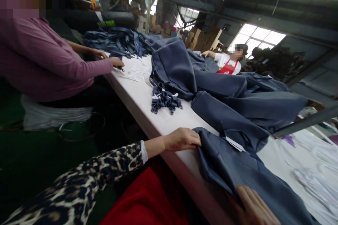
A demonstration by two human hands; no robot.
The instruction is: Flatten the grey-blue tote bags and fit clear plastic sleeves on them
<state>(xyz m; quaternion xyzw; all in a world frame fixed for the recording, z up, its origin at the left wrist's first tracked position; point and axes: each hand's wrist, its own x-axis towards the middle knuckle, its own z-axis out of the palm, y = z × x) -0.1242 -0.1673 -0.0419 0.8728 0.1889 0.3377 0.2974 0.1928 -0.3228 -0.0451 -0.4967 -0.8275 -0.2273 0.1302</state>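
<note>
Fingers of the left hand grip the left end of a dark blue bag at the near right of the table; the right hand, blurred and cut off in the head view, lies against the bag's near side, its grip impossible to tell. The bag's near right end is cut off, its white tag unreadable, and yellow-green lettering on a far-left black roll is too blurred to read, like the print on the red apron of a far co-worker
</note>
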